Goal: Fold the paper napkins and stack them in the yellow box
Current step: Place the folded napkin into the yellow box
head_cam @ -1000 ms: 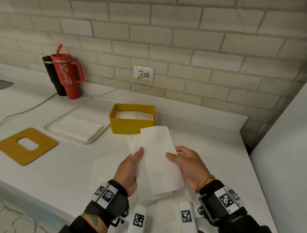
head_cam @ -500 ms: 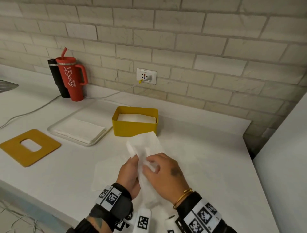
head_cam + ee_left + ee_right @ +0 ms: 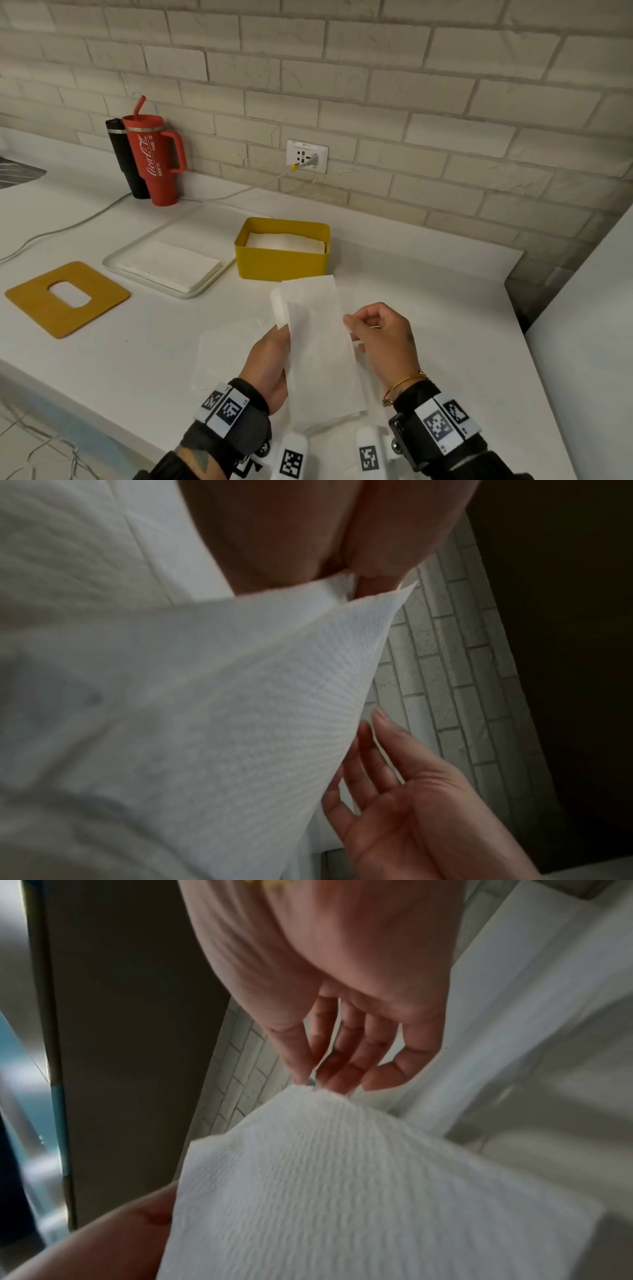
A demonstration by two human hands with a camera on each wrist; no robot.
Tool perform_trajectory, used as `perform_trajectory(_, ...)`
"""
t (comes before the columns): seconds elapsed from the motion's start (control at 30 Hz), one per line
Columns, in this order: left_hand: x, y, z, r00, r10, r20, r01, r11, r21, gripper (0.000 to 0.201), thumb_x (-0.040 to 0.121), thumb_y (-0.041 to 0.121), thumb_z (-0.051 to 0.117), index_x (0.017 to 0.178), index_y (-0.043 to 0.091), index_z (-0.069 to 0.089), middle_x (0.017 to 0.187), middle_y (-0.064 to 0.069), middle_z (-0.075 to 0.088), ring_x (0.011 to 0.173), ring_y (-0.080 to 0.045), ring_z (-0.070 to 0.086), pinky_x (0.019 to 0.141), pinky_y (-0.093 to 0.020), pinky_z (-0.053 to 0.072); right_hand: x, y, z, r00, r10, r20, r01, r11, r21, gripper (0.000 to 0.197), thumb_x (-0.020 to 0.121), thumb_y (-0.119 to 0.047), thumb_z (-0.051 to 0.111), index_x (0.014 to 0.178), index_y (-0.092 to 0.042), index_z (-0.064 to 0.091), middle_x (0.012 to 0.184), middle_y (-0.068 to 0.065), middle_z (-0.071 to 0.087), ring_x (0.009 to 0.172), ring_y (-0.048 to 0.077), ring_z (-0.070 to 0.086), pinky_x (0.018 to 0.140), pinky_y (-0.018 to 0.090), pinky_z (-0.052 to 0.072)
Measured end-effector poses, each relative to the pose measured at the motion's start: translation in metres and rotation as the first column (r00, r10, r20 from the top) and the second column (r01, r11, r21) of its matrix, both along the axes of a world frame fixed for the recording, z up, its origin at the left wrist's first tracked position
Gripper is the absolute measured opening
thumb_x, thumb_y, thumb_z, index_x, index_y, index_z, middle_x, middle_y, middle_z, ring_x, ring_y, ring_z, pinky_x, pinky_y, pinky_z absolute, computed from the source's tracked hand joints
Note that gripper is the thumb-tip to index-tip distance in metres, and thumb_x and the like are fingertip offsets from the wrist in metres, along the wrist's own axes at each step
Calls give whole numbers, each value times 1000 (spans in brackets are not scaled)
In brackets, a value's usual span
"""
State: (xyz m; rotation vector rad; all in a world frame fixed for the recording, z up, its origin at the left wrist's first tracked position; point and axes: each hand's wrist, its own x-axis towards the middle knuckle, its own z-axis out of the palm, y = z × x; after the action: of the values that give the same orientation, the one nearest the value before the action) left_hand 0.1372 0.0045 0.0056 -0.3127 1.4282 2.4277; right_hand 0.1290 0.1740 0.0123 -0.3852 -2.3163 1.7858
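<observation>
Head view: both hands' grips pinch napkin (image 3: 318, 346), left (image 3: 270, 363), right (image 3: 380, 339).

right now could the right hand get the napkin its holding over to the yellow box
Probably yes. The right hand pinches the folded napkin above the counter, the left hand holding its other edge. The yellow box sits just beyond, open-topped, with only bare counter between. The left hand would need to let go or follow.

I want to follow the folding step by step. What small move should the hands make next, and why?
Probably carry the napkin forward and lay it in the yellow box. It already looks folded narrow, both hands hold it, and the box has a stack inside.
</observation>
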Motion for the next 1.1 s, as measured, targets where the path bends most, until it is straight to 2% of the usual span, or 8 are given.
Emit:
perform_trajectory(0.13, -3, -3, -3, 999, 31, 11, -32, 998, 48, 27, 94, 17, 61, 116, 2, 67, 91, -11, 77, 80, -24, 73, 70, -36, 57, -2, 8, 12, 996, 84, -2, -82, 971, -224, 15, 88, -12, 75, 96, -8, 63, 84, 6, 77, 81, 22, 75, 74, 34, 62)
perform_trajectory(0.23, -3, -1, -2, 1000, -8, -24, 10, 997, 82, 45, 77, 22, 66, 118, 3, 66, 104, -16, 77, 88, -29, 75, 68, -36, 61, -2, 7, 7, 978, 192, 87, -178, 973, -144, 29, 79, -22, 85, 99, -13, 67, 90, 6, 76, 86, 24, 75, 79, 41, 63)
perform_trajectory(0.4, -3, -4, -5, 999, 11, -46, -8, 999, 52, 57, 72, 24, 71, 125, 4, 65, 113, -19, 75, 103, -36, 73, 79, -42, 60, -1, 6, -6, 992, 115, 43, -111, 990, -88, 12, 80, -19, 84, 80, -13, 73, 85, 6, 75, 88, 31, 72, 82, 47, 62)
perform_trajectory(0.47, -3, -5, -6, 999, 24, -31, -22, 998, 53, 54, 75, 24, 71, 125, 6, 65, 112, -17, 75, 101, -34, 73, 77, -41, 59, 0, 6, -6, 994, 109, 28, -106, 991, -85, 12, 81, -19, 83, 78, -13, 73, 84, 4, 75, 87, 31, 72, 82, 47, 62)
perform_trajectory(0.6, -3, -9, -7, 998, 45, 47, -50, 992, 112, 36, 99, 26, 60, 131, 11, 61, 115, -15, 75, 102, -31, 74, 77, -42, 59, 1, 10, 1, 988, 155, -13, -155, 974, -166, 12, 87, -12, 76, 88, -11, 64, 88, 10, 77, 89, 31, 73, 85, 50, 59)
perform_trajectory(0.77, -3, -9, -3, 997, 45, 56, -50, 994, 92, 49, 101, 47, 51, 133, 12, 62, 120, -17, 73, 110, -34, 71, 88, -45, 55, 4, 3, 10, 960, 281, -8, -273, 924, -268, 16, 92, -8, 70, 107, -10, 64, 96, 9, 78, 88, 28, 75, 77, 37, 58)
perform_trajectory(1.0, -2, -8, -2, 1000, -12, 26, 7, 987, 160, 75, 99, 70, 24, 136, 17, 61, 126, -18, 70, 115, -33, 69, 97, -48, 50, -3, -10, -2, 981, 189, 45, -183, 977, -113, 8, 91, -15, 74, 98, -15, 70, 90, 0, 78, 90, 19, 74, 82, 33, 60)
perform_trajectory(1.1, 0, -9, -3, 1000, -8, 24, 4, 987, 158, 72, 96, 69, 33, 133, 15, 62, 126, -18, 70, 116, -33, 69, 102, -49, 49, -3, -14, -3, 987, 156, 39, -151, 982, -117, 8, 90, -14, 74, 97, -14, 70, 89, 0, 78, 90, 19, 74, 84, 33, 60)
